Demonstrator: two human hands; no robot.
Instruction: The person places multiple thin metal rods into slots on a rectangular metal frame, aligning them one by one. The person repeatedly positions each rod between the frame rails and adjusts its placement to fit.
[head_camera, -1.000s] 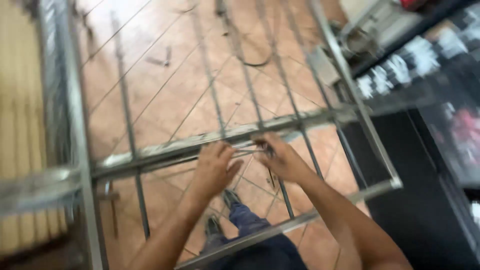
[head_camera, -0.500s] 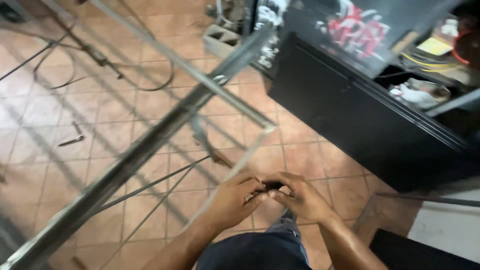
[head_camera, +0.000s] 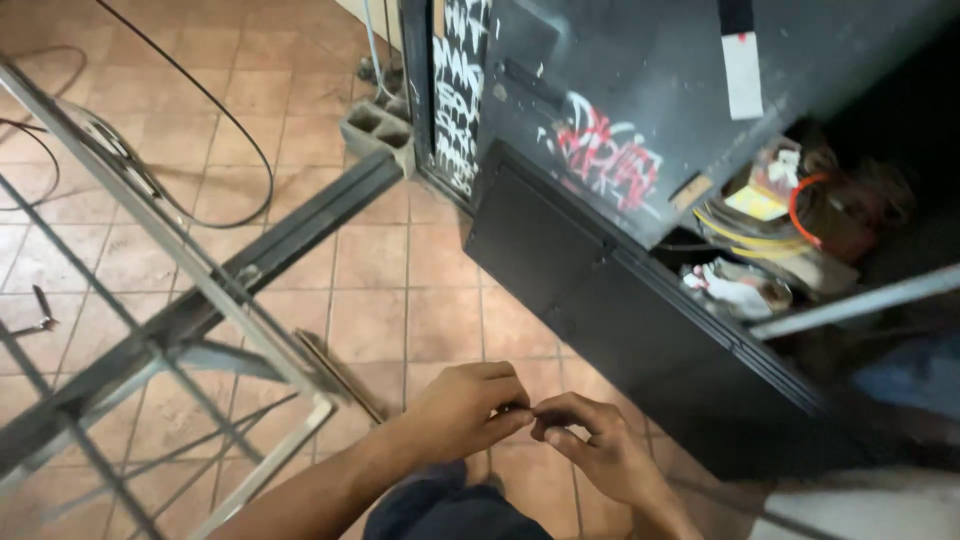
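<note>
Small dark item (head_camera: 518, 408) (perhaps a screw), pinched between two hands' fingers (head_camera: 560, 412), one metal grille (head_camera: 150, 330) beside.

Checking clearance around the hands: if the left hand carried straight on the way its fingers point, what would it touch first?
The left hand points rightward at the right hand; their fingertips already almost meet, perhaps pinching something too small to identify. So the right hand's fingers come first, well before the black metal cabinet.

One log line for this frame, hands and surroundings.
left hand and right hand: fingertips pinched together | held thing: too small to tell | left: grey metal grid frame | right: black graffitied cabinet
</note>
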